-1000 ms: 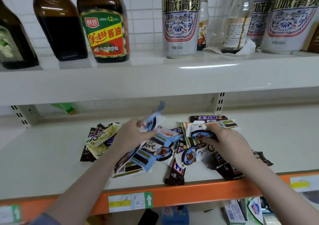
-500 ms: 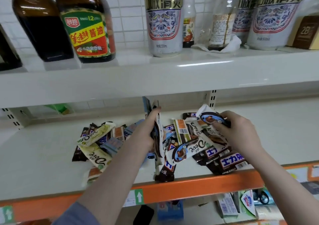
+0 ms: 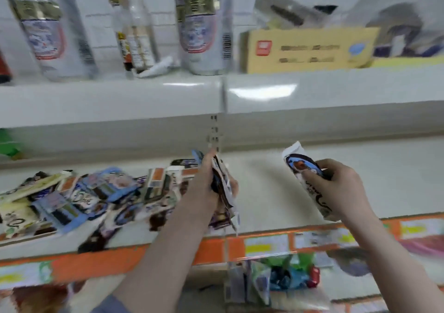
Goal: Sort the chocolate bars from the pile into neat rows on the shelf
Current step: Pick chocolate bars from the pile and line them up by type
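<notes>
A jumbled pile of chocolate bars (image 3: 91, 199) in blue, white and brown wrappers lies on the left part of the white shelf (image 3: 269, 192). My left hand (image 3: 206, 187) grips a bunch of bars (image 3: 225, 192) held on edge, just right of the pile. My right hand (image 3: 341, 190) holds a single white bar with a dark oval picture (image 3: 305, 168), lifted above the bare right part of the shelf. The frame is blurred by motion.
An upper shelf (image 3: 216, 96) overhangs, carrying tall cans (image 3: 201, 24), a bottle (image 3: 134, 31) and a yellow carton (image 3: 307, 48). An orange price rail (image 3: 134, 257) runs along the shelf's front edge. Packets (image 3: 283, 276) sit on the level below.
Both hands have moved right, away from the pile, each carrying its bars. The view has swung right, so the pile now sits at the left.
</notes>
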Tool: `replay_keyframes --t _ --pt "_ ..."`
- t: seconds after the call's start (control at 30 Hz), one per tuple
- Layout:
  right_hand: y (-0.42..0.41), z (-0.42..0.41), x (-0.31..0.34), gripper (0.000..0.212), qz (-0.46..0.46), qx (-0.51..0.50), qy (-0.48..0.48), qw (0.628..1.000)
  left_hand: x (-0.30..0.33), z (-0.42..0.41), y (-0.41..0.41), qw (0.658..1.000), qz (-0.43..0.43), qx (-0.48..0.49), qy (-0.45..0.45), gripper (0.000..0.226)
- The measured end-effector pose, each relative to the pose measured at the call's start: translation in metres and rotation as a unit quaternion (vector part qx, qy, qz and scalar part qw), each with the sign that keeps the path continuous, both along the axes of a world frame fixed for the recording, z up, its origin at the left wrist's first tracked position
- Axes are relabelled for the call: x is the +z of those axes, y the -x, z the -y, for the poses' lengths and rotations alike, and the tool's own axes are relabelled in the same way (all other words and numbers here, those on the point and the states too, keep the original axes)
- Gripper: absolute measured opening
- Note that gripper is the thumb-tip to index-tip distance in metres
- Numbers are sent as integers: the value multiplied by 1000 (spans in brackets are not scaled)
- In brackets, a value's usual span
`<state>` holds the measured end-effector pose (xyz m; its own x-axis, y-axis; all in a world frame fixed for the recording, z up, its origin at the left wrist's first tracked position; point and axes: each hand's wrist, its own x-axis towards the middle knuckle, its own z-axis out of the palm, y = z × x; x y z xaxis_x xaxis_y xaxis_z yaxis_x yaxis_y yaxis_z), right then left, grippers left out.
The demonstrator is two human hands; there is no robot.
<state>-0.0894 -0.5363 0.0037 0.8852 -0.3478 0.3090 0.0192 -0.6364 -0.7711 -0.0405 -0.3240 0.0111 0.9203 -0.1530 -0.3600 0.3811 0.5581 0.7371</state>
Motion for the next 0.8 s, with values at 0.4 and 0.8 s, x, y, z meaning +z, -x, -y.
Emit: replay_keyframes --t 0.4,0.8 --pt "9 154 -9 37 -108 139 -323 930 -26 133 9 999 -48 -3 14 34" --pt "-60 146 -18 20 -185 96 -323 923 -45 131 -29 987 -96 -57 117 56"
